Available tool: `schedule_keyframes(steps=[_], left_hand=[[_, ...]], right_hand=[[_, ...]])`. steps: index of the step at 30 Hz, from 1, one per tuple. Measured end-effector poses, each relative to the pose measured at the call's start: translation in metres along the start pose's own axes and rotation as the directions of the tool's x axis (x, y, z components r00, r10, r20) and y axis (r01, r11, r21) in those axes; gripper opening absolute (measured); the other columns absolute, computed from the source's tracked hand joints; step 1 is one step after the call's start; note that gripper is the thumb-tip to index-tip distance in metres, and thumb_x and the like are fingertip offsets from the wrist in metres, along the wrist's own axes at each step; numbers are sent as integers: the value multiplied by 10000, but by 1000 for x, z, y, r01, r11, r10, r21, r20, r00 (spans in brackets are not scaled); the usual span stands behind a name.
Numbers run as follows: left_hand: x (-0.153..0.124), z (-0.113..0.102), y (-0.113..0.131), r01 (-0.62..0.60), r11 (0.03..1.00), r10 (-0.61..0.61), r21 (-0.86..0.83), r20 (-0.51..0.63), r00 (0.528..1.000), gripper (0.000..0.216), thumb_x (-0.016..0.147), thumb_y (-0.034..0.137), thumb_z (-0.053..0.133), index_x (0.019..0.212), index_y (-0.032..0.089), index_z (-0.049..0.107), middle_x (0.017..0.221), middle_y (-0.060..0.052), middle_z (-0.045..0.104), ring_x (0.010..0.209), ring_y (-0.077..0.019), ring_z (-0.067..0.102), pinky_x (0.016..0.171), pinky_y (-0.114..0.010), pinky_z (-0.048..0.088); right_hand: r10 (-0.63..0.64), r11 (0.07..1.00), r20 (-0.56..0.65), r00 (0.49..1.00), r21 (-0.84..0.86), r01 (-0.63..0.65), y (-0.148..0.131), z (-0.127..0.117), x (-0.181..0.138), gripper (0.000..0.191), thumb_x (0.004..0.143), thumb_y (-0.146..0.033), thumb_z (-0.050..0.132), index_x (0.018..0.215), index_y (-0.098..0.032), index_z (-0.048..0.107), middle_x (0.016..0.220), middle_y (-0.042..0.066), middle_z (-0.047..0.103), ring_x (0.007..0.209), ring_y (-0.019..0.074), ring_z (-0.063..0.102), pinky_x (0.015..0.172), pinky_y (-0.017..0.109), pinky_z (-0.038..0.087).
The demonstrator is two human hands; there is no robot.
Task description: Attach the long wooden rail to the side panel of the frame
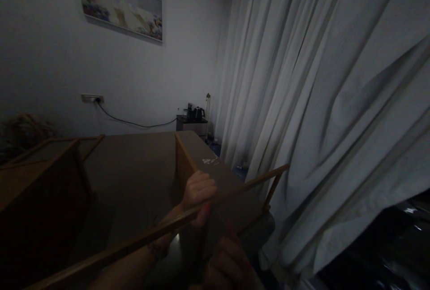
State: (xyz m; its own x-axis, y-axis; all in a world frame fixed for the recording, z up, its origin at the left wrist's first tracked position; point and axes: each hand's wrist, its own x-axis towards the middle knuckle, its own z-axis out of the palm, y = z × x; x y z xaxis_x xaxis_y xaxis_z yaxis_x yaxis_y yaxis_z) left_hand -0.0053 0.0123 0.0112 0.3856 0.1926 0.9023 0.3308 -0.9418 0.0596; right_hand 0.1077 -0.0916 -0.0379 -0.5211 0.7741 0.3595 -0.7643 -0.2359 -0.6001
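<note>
The room is dim. A brown wooden cabinet [134, 178] lies tipped, its flat panels facing me. My left hand [198, 193] reaches forward and its fingers are wrapped round a thin wooden rail [248, 184] that runs diagonally across the cabinet's right side panel [204, 155]. Low in the picture, my right hand [228, 263] is dark and curled just under that rail; what it holds, if anything, is hidden in shadow.
Pale curtains [319, 101] hang close on the right. A white wall carries a framed picture [122, 5], a socket [92, 98] and a trailing cable. A small stand with a dark kettle [198, 114] is in the far corner. A second wooden frame [40, 164] lies at left.
</note>
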Motion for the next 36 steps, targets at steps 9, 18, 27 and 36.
schedule_keyframes(steps=[9, 18, 27, 36], left_hand=[[8, -12, 18, 63, 998, -63, 29, 5, 998, 621, 955, 479, 22, 577, 235, 450, 514, -16, 427, 538, -196, 404, 570, -374, 377], [3, -1, 1, -54, 998, 51, -39, -58, 997, 507, 956, 440, 109, 566, 238, 364, 498, 8, 373, 498, -181, 334, 537, -352, 322], [2, -5, 8, 30, 1000, -30, -5, -5, 1000, 566, 950, 489, 51, 585, 243, 408, 519, 0, 362, 530, -196, 337, 558, -361, 319], [0, 1, -1, -28, 1000, 28, -9, -22, 999, 544, 957, 471, 101, 561, 239, 392, 490, 4, 370, 497, -184, 333, 526, -360, 321]], right_hand=[[-319, 680, -399, 860, -729, -86, -16, -4, -10, 594, 904, -616, 470, 449, -250, 363, 355, -82, 299, 335, 85, 266, 410, 254, 293], [-613, -191, 47, 789, -977, -90, -32, 1, -14, 405, 1026, -389, 323, 707, -236, 520, 600, -26, 560, 561, 144, 540, 614, 270, 399], [-633, -546, 310, 710, -828, -126, -40, 12, -8, 162, 984, -255, 454, 840, -236, 525, 673, -46, 606, 606, 137, 579, 769, 327, 304], [-443, -622, 467, 766, -775, 113, -38, 6, -9, 370, 930, -140, 493, 1260, -285, 577, 678, -48, 673, 569, 114, 621, 723, 301, 379]])
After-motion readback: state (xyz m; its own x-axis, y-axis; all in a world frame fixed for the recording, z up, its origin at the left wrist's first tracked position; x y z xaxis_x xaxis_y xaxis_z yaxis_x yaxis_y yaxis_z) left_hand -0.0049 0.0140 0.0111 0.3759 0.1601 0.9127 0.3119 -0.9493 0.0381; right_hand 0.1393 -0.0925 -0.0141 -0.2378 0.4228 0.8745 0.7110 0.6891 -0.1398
